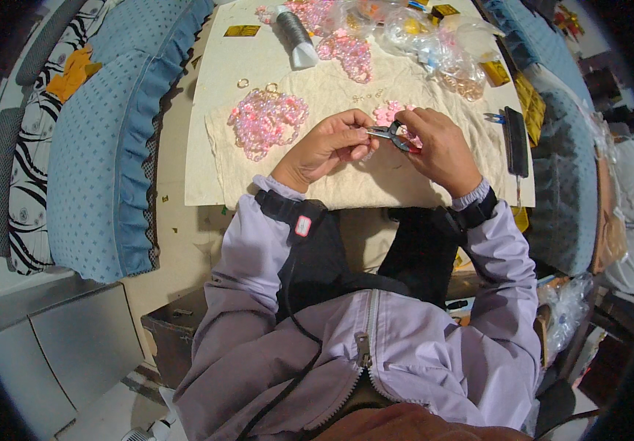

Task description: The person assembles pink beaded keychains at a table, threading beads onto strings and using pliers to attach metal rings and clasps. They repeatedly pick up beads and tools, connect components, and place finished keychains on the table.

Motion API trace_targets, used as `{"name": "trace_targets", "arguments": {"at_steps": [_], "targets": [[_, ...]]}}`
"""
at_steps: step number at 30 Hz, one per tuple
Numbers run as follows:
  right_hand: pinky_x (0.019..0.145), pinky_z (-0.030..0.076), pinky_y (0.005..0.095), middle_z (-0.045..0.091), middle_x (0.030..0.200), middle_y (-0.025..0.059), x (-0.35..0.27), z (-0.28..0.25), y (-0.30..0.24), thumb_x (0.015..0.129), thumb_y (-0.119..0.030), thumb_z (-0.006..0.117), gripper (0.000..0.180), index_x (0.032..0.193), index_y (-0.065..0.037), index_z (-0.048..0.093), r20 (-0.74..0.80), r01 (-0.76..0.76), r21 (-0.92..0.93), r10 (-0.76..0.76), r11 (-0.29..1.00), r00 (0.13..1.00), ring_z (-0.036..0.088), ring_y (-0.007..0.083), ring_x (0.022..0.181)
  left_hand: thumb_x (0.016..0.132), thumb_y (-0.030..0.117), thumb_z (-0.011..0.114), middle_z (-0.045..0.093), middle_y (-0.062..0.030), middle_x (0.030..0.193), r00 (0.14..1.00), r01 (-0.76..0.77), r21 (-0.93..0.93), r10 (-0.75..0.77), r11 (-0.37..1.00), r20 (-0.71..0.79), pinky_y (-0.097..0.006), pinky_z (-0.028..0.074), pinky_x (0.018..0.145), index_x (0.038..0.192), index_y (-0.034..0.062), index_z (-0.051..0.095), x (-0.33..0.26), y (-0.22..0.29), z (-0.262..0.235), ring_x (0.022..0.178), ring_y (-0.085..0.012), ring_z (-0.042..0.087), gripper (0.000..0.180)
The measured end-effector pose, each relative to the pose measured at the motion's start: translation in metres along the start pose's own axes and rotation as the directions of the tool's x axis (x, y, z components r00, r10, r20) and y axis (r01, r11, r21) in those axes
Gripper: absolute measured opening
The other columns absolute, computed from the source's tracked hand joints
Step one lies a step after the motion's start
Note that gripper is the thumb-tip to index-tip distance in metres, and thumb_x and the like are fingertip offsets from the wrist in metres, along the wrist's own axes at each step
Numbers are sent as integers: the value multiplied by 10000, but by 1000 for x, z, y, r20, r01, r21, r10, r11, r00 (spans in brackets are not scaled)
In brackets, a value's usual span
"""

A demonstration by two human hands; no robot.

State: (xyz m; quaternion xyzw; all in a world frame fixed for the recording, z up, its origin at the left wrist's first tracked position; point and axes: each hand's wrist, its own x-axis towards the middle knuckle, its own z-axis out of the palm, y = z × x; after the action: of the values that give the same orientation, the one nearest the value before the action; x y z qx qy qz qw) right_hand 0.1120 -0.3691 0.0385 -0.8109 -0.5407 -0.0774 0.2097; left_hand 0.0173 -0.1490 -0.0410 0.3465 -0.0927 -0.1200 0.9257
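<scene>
My right hand [438, 143] grips small dark pliers [390, 134] with red handles, the jaws pointing left. My left hand [328, 143] pinches a tiny piece at the plier tips; the piece is too small to make out. Both hands hover over a cream cloth [346, 180] on a low table [207, 125]. A pile of pink bead pieces [265, 121] lies just left of my left hand, and a smaller pink cluster [387, 112] sits right behind the pliers.
A grey thread spool [296, 37] and more pink beads [346, 53] lie farther back, with clear plastic bags [442, 51] of beads at the back right. A dark flat case [515, 140] rests at the table's right edge. Blue cushions [104, 154] flank the left.
</scene>
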Motion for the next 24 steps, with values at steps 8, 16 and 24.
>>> {"name": "trace_targets", "arguments": {"at_steps": [8, 16, 24], "targets": [[679, 505, 419, 632, 841, 118, -1, 3, 1, 813, -127, 760, 303, 1081, -69, 631, 14, -30, 25, 30, 999, 999, 640, 310, 774, 988, 103, 627, 671, -129, 996, 1000, 7, -50, -7, 999, -5, -209, 492, 701, 1117, 7, 559, 1, -1, 1, 728, -103, 585, 174], [662, 508, 429, 630, 816, 121, -1, 6, -1, 854, -189, 726, 258, 1059, -77, 615, 48, -107, 95, 102, 990, 994, 647, 320, 754, 997, 72, 596, 676, -130, 997, 999, -4, -19, 4, 1000, -39, -239, 487, 721, 1099, 25, 584, 1, -1, -1, 739, -113, 576, 113], [656, 512, 442, 645, 791, 138, 1, 6, -3, 875, -207, 703, 212, 1026, -81, 623, 63, -141, 142, 133, 980, 989, 652, 347, 743, 989, 61, 600, 673, -128, 992, 999, -25, 2, 25, 1000, -44, -235, 490, 718, 1076, 24, 581, 3, -2, -1, 728, -112, 579, 96]]}}
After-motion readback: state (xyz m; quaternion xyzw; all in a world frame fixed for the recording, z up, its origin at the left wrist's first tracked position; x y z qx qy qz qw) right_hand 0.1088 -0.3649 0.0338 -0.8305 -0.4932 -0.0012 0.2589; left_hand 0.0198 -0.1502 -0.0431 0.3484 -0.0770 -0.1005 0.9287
